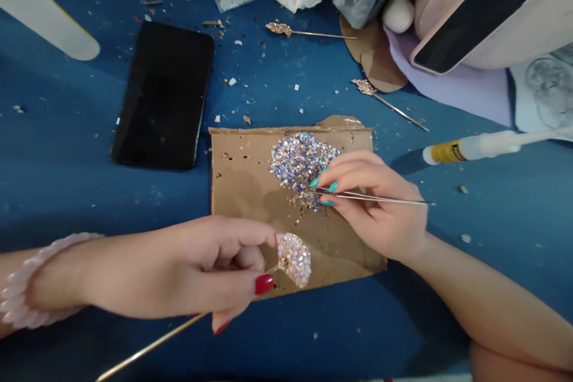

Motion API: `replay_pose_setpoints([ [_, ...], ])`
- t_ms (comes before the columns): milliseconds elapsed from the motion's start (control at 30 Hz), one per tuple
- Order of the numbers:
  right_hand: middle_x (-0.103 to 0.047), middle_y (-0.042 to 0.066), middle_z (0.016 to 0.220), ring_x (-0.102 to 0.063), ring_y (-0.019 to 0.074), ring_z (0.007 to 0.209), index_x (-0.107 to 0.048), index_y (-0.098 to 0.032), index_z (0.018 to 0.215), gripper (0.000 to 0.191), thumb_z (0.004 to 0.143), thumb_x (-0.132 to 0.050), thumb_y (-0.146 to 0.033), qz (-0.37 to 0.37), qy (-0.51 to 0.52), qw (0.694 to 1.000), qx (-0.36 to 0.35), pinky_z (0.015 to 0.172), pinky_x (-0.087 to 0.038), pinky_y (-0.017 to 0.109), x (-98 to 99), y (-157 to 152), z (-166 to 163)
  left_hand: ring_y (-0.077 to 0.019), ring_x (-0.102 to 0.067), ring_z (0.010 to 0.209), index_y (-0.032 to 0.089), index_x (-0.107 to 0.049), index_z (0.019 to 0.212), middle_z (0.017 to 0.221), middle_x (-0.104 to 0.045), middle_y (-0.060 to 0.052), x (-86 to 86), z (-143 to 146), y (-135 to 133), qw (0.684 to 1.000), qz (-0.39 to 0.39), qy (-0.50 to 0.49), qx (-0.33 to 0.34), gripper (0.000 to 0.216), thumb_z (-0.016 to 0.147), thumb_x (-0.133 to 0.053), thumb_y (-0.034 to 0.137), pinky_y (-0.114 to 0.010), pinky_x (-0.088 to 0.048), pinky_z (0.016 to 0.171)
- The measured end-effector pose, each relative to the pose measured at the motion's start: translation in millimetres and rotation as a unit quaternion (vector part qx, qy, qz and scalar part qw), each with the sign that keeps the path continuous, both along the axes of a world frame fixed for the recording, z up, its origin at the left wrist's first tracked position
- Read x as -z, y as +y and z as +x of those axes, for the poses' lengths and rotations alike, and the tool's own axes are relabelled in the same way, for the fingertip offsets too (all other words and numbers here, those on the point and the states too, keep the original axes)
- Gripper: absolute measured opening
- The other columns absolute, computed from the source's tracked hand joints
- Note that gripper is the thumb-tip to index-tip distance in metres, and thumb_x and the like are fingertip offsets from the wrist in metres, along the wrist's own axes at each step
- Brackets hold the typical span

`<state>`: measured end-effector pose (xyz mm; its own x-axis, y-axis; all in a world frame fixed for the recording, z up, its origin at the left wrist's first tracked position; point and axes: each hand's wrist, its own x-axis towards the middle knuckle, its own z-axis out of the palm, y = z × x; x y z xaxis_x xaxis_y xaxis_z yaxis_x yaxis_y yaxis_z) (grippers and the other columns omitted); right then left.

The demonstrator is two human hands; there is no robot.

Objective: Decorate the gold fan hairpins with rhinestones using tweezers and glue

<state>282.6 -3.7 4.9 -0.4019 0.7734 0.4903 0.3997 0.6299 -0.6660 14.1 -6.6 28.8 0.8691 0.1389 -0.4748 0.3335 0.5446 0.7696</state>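
Pinching a hairpin [293, 258] by its stick, the left hand [192, 268] has thumb and fingers closed around it, red nails showing and a beaded bracelet [40, 280] at the wrist. The glittery fan-shaped head sits just past the fingertips, above the lower part of a cardboard sheet [242, 191], while the gold stick runs out below the hand toward the bottom left. Over on the other side, the right hand [380, 197], teal nails out, is clasping metal tweezers [376, 199] between thumb and fingers, tips right at the lower edge of a pile of shiny chips [299, 161]; whether a chip is caught between them, I cannot tell. Up beyond the cardboard, two more hairpins, one farther back [313, 33] and one nearer [394, 106], lie on the blue table [67, 179], with a dark tablet [163, 95] to the left and a glue bottle [465, 148] to the right
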Motion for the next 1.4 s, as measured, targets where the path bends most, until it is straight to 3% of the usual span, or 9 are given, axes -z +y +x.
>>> replay_pose_setpoints([
  [367,-0.076,0.001,0.084,-0.071,0.0189,0.087,-0.066,-0.023,0.09,0.012,0.09,-0.071,-0.012,0.006,-0.061,0.998,-0.004,0.082,-0.059,0.036,0.7,-0.8,0.5,-0.008,-0.046,0.055,0.02,-0.059,0.122,0.065,-0.055,0.004,3.0,-2.1,5.4,0.999,0.002,-0.024,0.025,0.025,0.106,-0.048,0.037,-0.017,-0.035,0.053],
  [633,-0.076,0.004,0.084,-0.072,0.0193,0.088,-0.065,-0.02,0.088,0.009,0.093,-0.067,-0.013,0.018,-0.094,0.994,0.049,0.082,-0.059,0.036,1.7,-1.8,-0.1,-0.0082,-0.048,0.057,0.021,-0.062,0.12,0.067,-0.054,0.003,3.6,-2.4,4.4,0.999,-0.013,-0.022,0.021,0.026,0.106,-0.048,0.038,-0.016,-0.04,0.054],
  [1400,-0.077,0.001,0.083,-0.072,0.0186,0.086,-0.068,-0.024,0.087,0.012,0.092,-0.07,-0.013,-0.002,-0.081,0.994,0.069,0.08,-0.06,0.036,-0.6,-1.3,-2.9,-0.0097,-0.049,0.056,0.021,-0.061,0.123,0.067,-0.054,0.003,3.1,-1.7,6.1,0.999,-0.004,-0.036,0.032,0.029,0.107,-0.046,0.04,-0.017,-0.041,0.052],
])
